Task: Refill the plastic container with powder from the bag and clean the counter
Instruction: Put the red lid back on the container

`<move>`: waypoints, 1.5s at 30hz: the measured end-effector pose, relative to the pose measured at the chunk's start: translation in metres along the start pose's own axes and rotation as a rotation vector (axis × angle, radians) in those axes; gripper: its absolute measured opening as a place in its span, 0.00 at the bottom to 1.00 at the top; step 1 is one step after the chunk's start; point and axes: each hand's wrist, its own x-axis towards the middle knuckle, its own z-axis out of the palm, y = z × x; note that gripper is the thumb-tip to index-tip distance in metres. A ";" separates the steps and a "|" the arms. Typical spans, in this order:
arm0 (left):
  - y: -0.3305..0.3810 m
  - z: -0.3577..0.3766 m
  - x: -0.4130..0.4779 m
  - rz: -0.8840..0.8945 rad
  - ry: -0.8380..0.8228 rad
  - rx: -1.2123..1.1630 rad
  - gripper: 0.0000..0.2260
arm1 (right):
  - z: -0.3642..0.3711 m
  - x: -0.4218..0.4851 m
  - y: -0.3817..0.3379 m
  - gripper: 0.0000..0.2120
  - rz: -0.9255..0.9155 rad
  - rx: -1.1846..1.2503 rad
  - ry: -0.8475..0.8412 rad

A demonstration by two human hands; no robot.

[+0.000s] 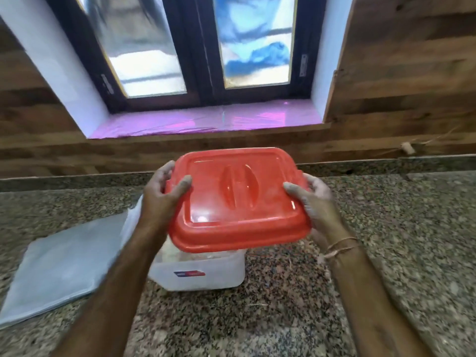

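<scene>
View: head camera, the only one I am reading, looking forward and down at the surface (386,240).
Left grip (164,194): bare hand, grasping the left edge of the red lid (237,197); the thumb is lying on top and the fingers are curling round the rim.
Right grip (314,202): bare hand, grasping the right edge of the same lid; the thumb is pressing on top and the fingers are wrapping underneath.
Red lid: both grips are holding it over the plastic container (206,274), with the raised ridge in its middle facing up. I cannot tell whether it is touching the container's rim.
Plastic container: translucent white, standing upright on the surface directly under the lid. Its near wall is showing a red-and-blue label (189,273), and pale contents are showing through just below the lid's near edge.
Bag (59,269): greyish and blurred, lying flat on the surface left of the container. The left forearm is crossing over its right end, so I cannot tell whether it is touching the container.
Dust: a pale film is clinging to the fingers of both grips.
Right wrist: wearing a thin thread band (340,247).
Surface: speckled granite, carrying the container and the bag.
Background: a wood-panelled wall (412,73) is running behind the surface, with a dark-framed window (203,47) set in it above a pink sill (206,119).
</scene>
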 end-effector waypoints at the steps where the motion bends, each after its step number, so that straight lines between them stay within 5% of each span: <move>1: -0.008 -0.022 0.005 -0.015 0.023 -0.028 0.24 | 0.023 -0.001 0.004 0.32 -0.042 -0.097 -0.004; 8: -0.070 -0.108 0.025 -0.141 0.073 -0.017 0.22 | 0.115 -0.030 0.049 0.35 -0.149 -0.550 -0.060; 14: -0.088 -0.108 0.042 -0.210 -0.060 0.045 0.34 | 0.116 -0.044 0.069 0.38 -0.096 -0.648 0.039; 19: -0.093 -0.104 0.053 -0.232 -0.139 0.057 0.33 | 0.120 -0.051 0.066 0.31 -0.069 -0.775 0.084; 25: -0.107 -0.105 0.041 -0.195 -0.145 0.091 0.32 | 0.127 -0.072 0.082 0.37 -0.098 -0.923 0.143; 28: -0.105 -0.105 0.043 -0.212 -0.132 0.107 0.32 | 0.129 -0.074 0.083 0.35 -0.069 -0.864 0.181; 32: -0.101 -0.105 0.044 -0.228 -0.098 0.194 0.40 | 0.121 -0.067 0.073 0.25 0.086 -0.456 0.114; 35: -0.103 -0.107 0.036 -0.459 -0.028 0.033 0.52 | 0.113 -0.065 0.074 0.29 0.203 -0.264 0.066; 37: -0.108 -0.116 0.026 -0.563 -0.087 -0.108 0.46 | 0.111 -0.065 0.080 0.33 0.246 -0.185 0.053; 40: -0.108 -0.126 0.013 -0.521 -0.044 -0.123 0.33 | 0.112 -0.067 0.087 0.24 0.231 -0.112 0.080; 42: -0.103 -0.129 0.010 -0.377 0.048 0.012 0.31 | 0.116 -0.068 0.089 0.26 0.180 -0.131 0.169; 45: -0.097 -0.129 0.005 -0.227 0.046 0.195 0.33 | 0.120 -0.070 0.087 0.38 -0.016 -0.588 0.381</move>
